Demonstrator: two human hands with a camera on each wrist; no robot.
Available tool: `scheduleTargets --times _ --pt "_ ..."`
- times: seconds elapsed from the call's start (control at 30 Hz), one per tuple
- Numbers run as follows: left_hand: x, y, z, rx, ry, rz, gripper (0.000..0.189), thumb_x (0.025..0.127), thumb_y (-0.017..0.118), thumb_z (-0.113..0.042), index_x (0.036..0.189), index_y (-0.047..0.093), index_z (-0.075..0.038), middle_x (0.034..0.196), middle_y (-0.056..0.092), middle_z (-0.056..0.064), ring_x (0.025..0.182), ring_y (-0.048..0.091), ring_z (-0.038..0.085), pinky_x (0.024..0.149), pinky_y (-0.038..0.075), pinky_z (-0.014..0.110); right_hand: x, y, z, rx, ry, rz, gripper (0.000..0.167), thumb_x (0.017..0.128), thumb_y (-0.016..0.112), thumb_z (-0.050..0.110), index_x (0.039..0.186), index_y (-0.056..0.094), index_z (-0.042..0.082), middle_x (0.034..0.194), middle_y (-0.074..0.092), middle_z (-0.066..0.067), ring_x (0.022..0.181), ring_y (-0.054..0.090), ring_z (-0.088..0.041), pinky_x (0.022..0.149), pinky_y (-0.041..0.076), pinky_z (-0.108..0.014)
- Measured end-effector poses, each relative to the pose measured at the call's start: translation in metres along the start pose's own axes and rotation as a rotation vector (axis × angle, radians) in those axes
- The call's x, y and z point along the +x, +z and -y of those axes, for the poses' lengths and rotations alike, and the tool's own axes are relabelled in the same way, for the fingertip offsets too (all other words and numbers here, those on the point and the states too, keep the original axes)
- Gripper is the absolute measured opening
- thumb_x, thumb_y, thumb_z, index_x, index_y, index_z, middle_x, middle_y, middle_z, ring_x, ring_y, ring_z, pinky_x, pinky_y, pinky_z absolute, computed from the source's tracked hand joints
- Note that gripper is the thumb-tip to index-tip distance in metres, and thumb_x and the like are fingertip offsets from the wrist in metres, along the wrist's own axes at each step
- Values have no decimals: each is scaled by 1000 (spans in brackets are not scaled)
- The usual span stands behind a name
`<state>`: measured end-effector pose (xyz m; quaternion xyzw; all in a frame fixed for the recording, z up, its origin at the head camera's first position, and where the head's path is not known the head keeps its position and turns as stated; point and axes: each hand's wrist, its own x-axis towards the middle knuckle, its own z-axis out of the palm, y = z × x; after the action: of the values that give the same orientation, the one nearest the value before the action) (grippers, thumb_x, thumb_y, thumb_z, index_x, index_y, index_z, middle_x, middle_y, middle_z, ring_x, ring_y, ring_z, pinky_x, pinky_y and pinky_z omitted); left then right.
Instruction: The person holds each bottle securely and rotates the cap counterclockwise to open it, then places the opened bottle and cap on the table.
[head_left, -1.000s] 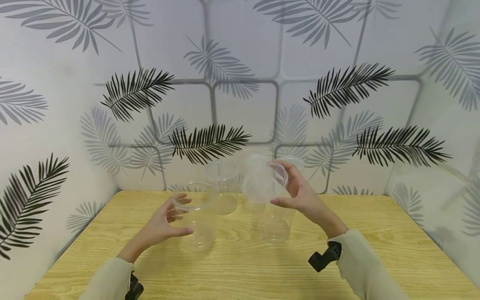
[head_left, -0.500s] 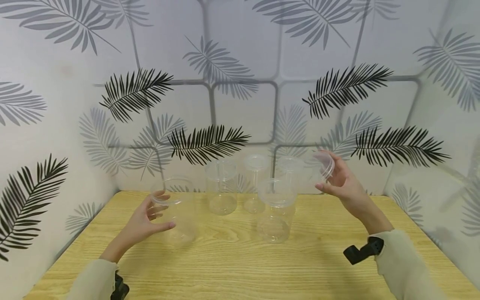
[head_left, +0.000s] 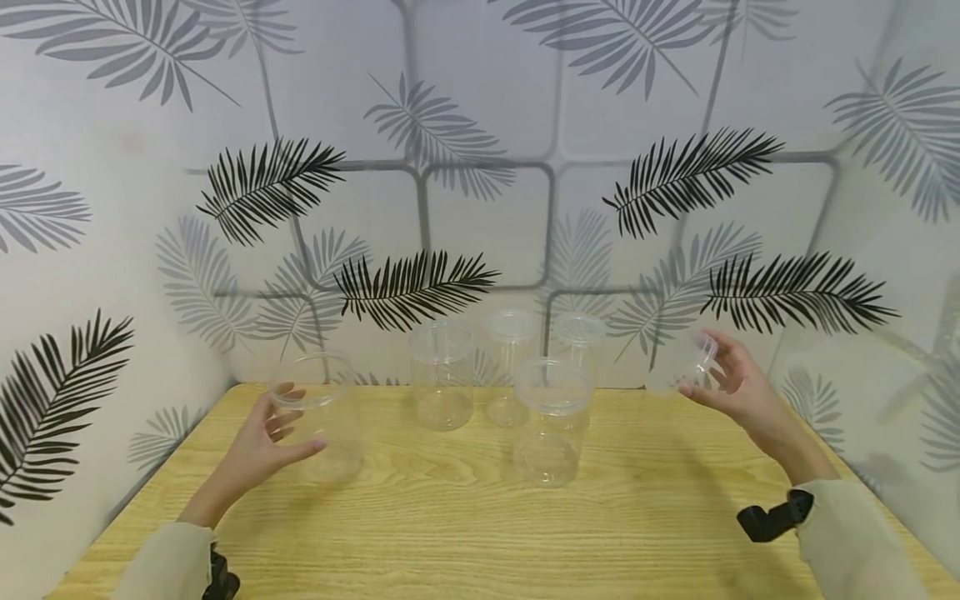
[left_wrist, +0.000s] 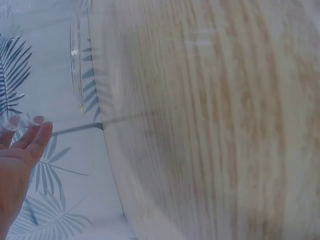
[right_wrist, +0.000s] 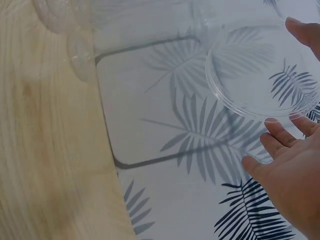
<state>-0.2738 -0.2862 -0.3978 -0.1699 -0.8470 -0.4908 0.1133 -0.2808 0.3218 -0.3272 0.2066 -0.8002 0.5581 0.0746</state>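
At the table's left, my left hand (head_left: 258,446) grips a large clear plastic jar (head_left: 341,425) from its left side, thumb in front and fingers behind. The jar stands upright, its round rim above the fingers and its base close over the wood. In the left wrist view the fingers (left_wrist: 39,137) show at the left edge. My right hand (head_left: 746,396) holds up a tilted clear plastic piece (head_left: 705,362) with a round rim, over the table's right back; whether it is a lid or a small jar I cannot tell. Thumb and fingertips meet that rim in the right wrist view.
Between the hands stand several clear jars: a wide one (head_left: 441,379) at back left, a narrow one (head_left: 512,367) beside it, another (head_left: 581,333) behind a front one (head_left: 551,425). The wooden table (head_left: 480,533) meets a leaf-patterned wall (head_left: 487,225) at its back edge.
Both hands have moved apart: the left one to the left with its jar, the right one to the right with the round-rimmed piece. The standing jars between have stayed put.
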Motion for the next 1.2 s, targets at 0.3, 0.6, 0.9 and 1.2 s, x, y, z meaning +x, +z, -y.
scheduleTargets --times 0.3,0.6,0.9,1.2 --pt "-3 -5 9 16 -41 -35 91 78 73 -15 142 10 -3 142 25 20 126 32 49 98 28 65 -10 -8 -31 -266 145 -1 95 83 68 24 146 -1 6 147 4 -31 132 5 -53 100 14 -69" --pt "-4 -8 17 33 -83 -58 91 77 73 -18 141 10 -3 142 23 22 124 31 52 97 27 67 -10 -4 -52 -471 143 39 93 79 71 29 145 12 2 140 20 -33 128 17 -54 91 24 -72" --pt "-3 -7 17 21 -102 -53 93 77 73 -17 142 8 -4 144 20 22 126 28 53 98 27 66 -7 2 -62 -624 123 95 90 74 74 34 139 24 -4 131 28 -36 116 33 -52 82 34 -70" --pt "-1 -7 18 22 -129 -43 94 77 73 -19 142 6 -6 147 9 22 127 25 54 98 25 67 -5 7 -68 -681 119 121 88 71 76 33 135 30 -6 126 29 -37 112 32 -54 79 37 -69"
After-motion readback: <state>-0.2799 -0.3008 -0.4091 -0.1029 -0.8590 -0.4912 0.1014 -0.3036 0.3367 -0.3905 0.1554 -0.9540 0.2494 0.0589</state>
